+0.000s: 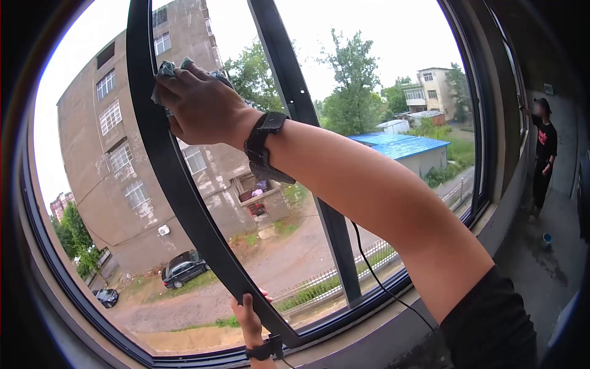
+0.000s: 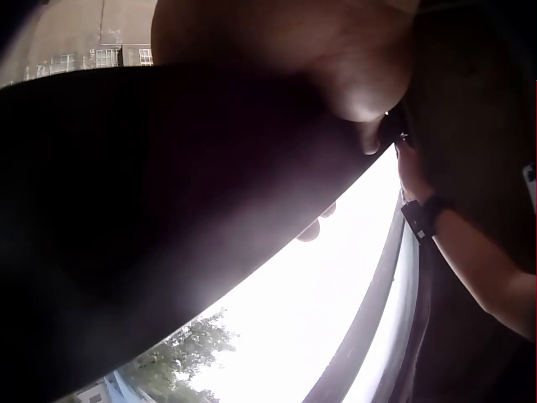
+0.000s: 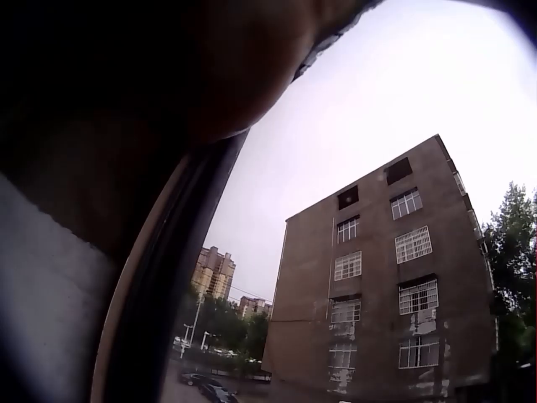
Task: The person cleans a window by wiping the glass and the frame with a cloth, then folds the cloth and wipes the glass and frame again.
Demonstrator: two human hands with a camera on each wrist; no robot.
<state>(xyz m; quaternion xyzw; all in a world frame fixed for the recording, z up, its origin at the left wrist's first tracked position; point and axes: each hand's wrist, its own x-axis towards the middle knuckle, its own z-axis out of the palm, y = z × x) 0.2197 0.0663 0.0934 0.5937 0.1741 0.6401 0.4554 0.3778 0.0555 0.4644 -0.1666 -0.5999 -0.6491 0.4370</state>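
My right hand (image 1: 206,106) holds a crumpled grey-green cloth (image 1: 165,71) against the upper part of a dark window sash frame (image 1: 184,200). Bits of the cloth stick out past the fingers and beside the thumb. Lower on the same upright, my left hand (image 1: 247,318) grips the frame, thumb on the near side and fingertips showing past its other edge. In the left wrist view, fingertips (image 2: 310,232) reach around the dark upright, and the right hand (image 2: 411,168) appears farther up it. The right wrist view shows part of the right hand (image 3: 260,75), dark and close.
A second dark upright (image 1: 289,74) stands right of the sash frame. A black cable (image 1: 369,264) hangs below my right arm. Outside are a tall building (image 1: 92,147), parked cars and a blue roof (image 1: 399,146). Indoors at right, a person (image 1: 544,147) stands near a small bucket (image 1: 547,238).
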